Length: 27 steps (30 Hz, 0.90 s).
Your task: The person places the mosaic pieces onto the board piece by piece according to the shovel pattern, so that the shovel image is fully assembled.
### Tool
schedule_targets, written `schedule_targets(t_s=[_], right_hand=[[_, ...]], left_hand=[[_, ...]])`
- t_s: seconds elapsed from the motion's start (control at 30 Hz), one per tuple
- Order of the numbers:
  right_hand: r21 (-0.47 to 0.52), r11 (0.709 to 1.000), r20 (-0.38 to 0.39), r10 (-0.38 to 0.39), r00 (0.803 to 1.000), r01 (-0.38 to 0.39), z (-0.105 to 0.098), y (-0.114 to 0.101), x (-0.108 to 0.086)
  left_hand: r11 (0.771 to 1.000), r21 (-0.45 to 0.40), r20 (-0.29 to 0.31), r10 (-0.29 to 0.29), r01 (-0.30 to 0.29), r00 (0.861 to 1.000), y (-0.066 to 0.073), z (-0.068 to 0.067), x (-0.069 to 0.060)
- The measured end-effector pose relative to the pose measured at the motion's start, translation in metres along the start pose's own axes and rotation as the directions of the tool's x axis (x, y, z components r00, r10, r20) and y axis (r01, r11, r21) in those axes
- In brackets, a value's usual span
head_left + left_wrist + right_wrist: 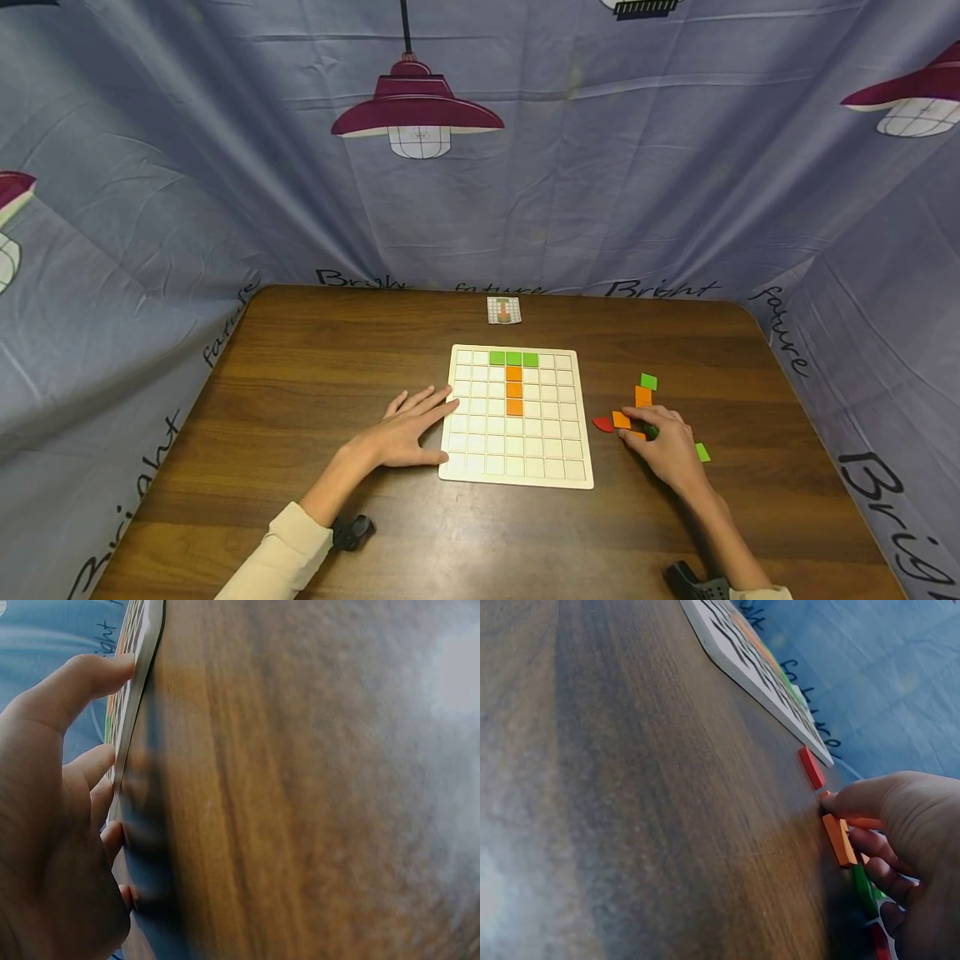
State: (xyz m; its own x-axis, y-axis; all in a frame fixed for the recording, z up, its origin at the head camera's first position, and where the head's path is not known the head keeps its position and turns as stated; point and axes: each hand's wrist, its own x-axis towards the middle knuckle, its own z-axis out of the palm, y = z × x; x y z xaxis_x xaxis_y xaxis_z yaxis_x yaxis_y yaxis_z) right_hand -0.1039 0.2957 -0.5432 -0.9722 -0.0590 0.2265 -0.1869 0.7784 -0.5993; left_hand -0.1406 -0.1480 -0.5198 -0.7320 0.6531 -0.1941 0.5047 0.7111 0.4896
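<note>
- Brown surface (322, 367), one grid board (480, 450) lower centre: three green tiles (513, 359), three orange tiles (513, 390)
- Left hand (406, 435): fingers spread against board's left edge
- Right hand (667, 442), lower right: fingers pinching one loose orange tile (620, 419)

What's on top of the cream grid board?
Three green square tiles form a row; three orange square tiles run down from the middle one. The left hand overlaps the left edge of the cream grid board; what it covers can't be seen.

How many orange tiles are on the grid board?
3, in one column of the grid board: the first orange tile next to the middle green tile, the second, then the third toward the person.
</note>
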Motion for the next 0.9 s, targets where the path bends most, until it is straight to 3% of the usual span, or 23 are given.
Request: schedule_targets(t_s=[0.6,0.9], right_hand=[[-0.023,1.000,0.053,0.000,0.999,0.001,-0.0048,-0.0011,0.0077],[-0.041,0.999,0.036,-0.015,0.999,0.017,-0.0032,0.0023,0.0104]], left_hand=[[1.000,0.005,-0.001,-0.006,0.006,1.000,0.0008,-0.0002,0.0004],[1.000,0.006,-0.002,-0.006,0.006,1.000,0.0004,0.0005,0.0003]])
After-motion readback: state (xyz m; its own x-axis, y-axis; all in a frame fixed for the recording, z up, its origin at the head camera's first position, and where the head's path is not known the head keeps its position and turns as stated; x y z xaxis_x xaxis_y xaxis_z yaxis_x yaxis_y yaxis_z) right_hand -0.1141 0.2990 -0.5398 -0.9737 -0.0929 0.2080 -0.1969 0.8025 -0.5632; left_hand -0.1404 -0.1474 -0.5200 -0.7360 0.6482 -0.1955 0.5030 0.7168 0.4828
